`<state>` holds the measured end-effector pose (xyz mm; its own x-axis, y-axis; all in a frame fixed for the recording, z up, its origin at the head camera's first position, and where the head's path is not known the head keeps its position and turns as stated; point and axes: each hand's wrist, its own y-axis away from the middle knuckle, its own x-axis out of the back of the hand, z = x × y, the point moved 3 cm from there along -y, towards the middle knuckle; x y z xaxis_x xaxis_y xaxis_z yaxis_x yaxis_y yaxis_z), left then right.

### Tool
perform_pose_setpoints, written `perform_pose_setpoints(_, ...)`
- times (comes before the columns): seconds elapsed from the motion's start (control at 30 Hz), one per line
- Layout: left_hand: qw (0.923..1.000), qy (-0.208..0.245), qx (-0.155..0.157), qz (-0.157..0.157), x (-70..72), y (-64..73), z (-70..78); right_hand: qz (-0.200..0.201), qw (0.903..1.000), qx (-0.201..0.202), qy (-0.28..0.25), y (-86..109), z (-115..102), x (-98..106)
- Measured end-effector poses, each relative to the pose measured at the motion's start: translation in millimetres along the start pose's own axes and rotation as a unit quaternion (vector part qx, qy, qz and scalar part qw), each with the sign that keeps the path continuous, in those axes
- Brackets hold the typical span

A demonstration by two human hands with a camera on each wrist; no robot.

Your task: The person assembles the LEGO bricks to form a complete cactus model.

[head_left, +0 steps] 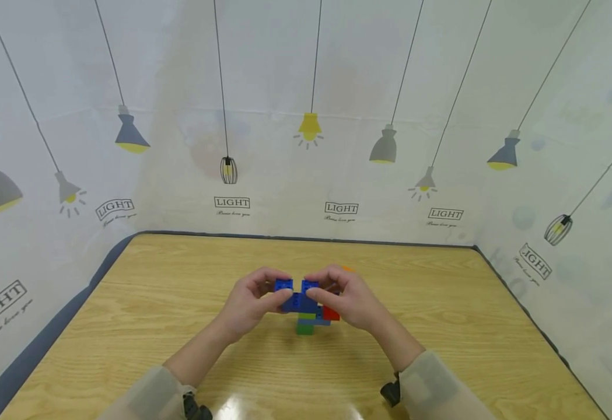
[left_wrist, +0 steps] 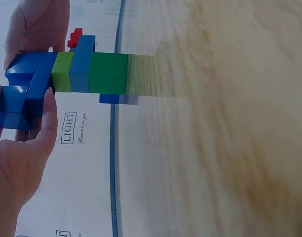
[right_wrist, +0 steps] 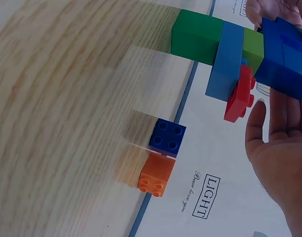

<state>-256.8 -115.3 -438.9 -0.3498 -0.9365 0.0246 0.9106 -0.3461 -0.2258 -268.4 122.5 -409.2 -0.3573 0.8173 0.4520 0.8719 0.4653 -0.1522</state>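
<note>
A small tower of toy building bricks stands on the table. From the bottom it has a dark green brick (right_wrist: 196, 35), a lighter blue brick (right_wrist: 225, 59) reaching sideways, and a lime green brick (left_wrist: 62, 72). On the sideways blue part sits a red brick (right_wrist: 239, 95). Dark blue bricks (head_left: 296, 301) top the tower, two of them side by side with a gap between. My left hand (head_left: 248, 303) pinches the left upper blue brick (head_left: 283, 285) between thumb and fingers. Opposite it, my right hand (head_left: 352, 298) pinches the right one (head_left: 310, 287).
Beyond the tower, a loose dark blue brick (right_wrist: 168, 137) and an orange brick (right_wrist: 159, 170) lie close together. The wooden table (head_left: 179, 268) ends at a dark edge, with a cloth printed with lamps (head_left: 274, 70) behind it and at the sides.
</note>
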Motion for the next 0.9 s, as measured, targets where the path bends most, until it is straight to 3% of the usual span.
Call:
perform_pose_setpoints(0.33,1.0000,-0.002,0.002,0.001,0.0,-0.4,-0.4,0.004,0.9999,-0.012,0.006,1.3,0.7,-1.7)
perform_pose_setpoints(0.9,1.0000,-0.005,-0.001,0.002,0.7,-1.3,-1.9,-0.005,0.9985,0.003,0.054,2.9,-4.6,-0.5)
